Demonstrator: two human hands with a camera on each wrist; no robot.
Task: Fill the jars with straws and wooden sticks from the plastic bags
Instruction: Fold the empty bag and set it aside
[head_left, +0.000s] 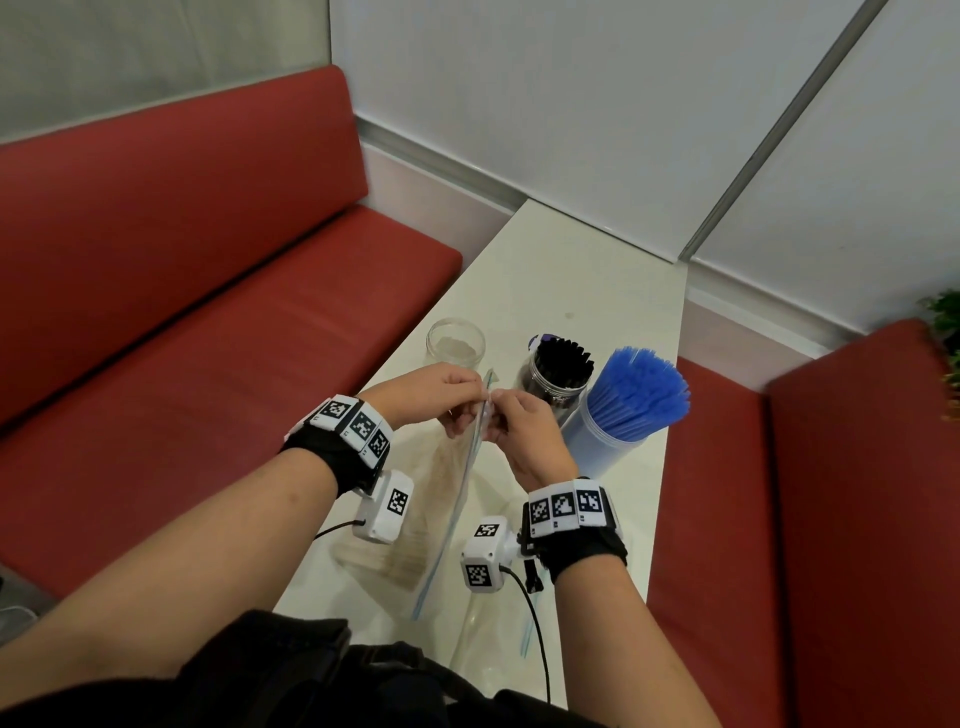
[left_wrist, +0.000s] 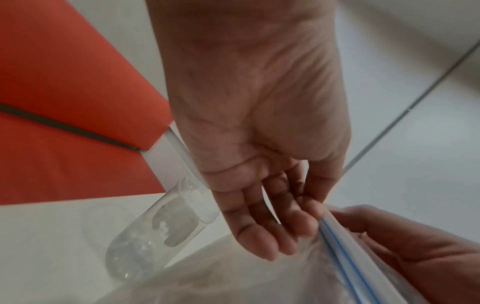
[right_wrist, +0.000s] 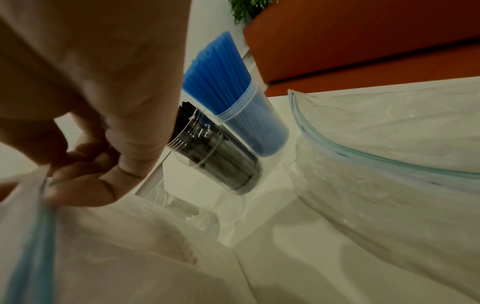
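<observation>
1. The white surface (head_left: 582, 270) runs away from the person between red benches (head_left: 171, 270); all the task's things stand at its near half.
2. The zip bag of wooden sticks (head_left: 415, 525) is held up over the near left part of the surface, its pale load sagging low toward the near edge. A second, emptied-looking bag (right_wrist: 389, 164) lies flat near the right edge.
3. The jar of blue straws (head_left: 623, 415) stands by the right edge and looks full; the jar of black straws (head_left: 558, 379) stands just beside it, on its far left.
4. The empty jar (head_left: 454, 345) waits by the left edge, just beyond the hands; the sticks likely belong there.
5. The left hand (head_left: 441, 395) and right hand (head_left: 524, 431) face each other across the blue-lined zip strip (left_wrist: 345, 253), the fingers (left_wrist: 306, 207) of each pinching one lip at its far end.
6. To open it well, I judge: peel the lips apart evenly from that end, then work along the strip, and keep the load hanging low so no sticks spill.
7. Opening the mouth wide should let a whole bundle come out aligned.
</observation>
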